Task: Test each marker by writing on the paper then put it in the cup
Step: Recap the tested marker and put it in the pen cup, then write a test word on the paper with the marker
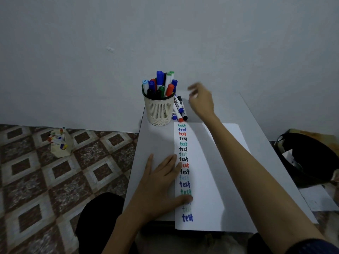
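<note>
Nearest us, the left hand (161, 182) lies flat and spread, grasping nothing, pinning the left edge of the white sheet of paper (211, 180); its thumb covers part of the written column. We take this sheet as our landmark.

Down the sheet's left margin we count a column of the word "test" (184, 171) in green, blue, red and black, some entries faint. It runs from the far edge almost to the near one, so we judge most markers already tried.

Across the sheet's right half the right forearm stretches away from us. The right hand (200, 99) hangs beyond the far edge, blurred; we cannot tell whether its fingers are curled on something or loose.

Just beyond the far left corner stands the cream slotted plastic cup (159, 110), crowded with capped markers (160, 83) in blue, red, green and black. Beside it, between cup and right hand, a few loose white-barrelled markers (178, 109) lie on the surface. We judge these to be what is left: a handful to test and drop in.

The sheet rests on a small pale grey tabletop (156, 143) pushed against a plain grey wall (165, 33). Left of the sheet, down on the brown-and-white diamond tiled floor (55, 180), sits a small cream holder of coloured pens (59, 142). Right of the sheet we note a dark round bin (308, 158).
</note>
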### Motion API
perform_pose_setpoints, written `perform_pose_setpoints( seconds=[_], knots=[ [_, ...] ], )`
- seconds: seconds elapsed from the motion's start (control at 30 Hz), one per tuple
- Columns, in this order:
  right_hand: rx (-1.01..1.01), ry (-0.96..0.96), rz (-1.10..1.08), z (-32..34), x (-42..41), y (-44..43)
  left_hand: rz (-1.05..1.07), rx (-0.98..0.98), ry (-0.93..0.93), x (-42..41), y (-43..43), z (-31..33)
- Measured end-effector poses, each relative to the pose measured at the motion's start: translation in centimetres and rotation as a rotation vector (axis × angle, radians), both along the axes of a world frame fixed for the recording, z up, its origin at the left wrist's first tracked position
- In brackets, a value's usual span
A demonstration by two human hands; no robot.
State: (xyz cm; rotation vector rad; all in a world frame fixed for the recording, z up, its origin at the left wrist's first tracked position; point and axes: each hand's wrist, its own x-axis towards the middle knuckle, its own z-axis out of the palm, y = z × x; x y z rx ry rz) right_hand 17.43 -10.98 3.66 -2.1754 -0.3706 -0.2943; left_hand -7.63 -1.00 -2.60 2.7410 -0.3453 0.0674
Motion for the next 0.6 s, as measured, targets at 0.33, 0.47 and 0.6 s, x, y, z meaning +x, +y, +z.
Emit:
perform_pose_setpoints(
  seconds=[0.33,0.47,0.6],
  knots=[
    [-0.347,0.059,0.114,-4.9,-1.0,-1.6,0.014,0.001,-0.034,-2.0,-0.8,-0.2],
    [-0.319,0.019,0.086,-4.9,-1.3,-1.7,0.013,0.014,-0.013,-2.1,-0.9,-0.1],
    [-0.122,-0.037,-0.044,-5.1,-1.9,-2.4,0.008,0.01,0.01,-2.2,-0.8,0.0]
  ],
)
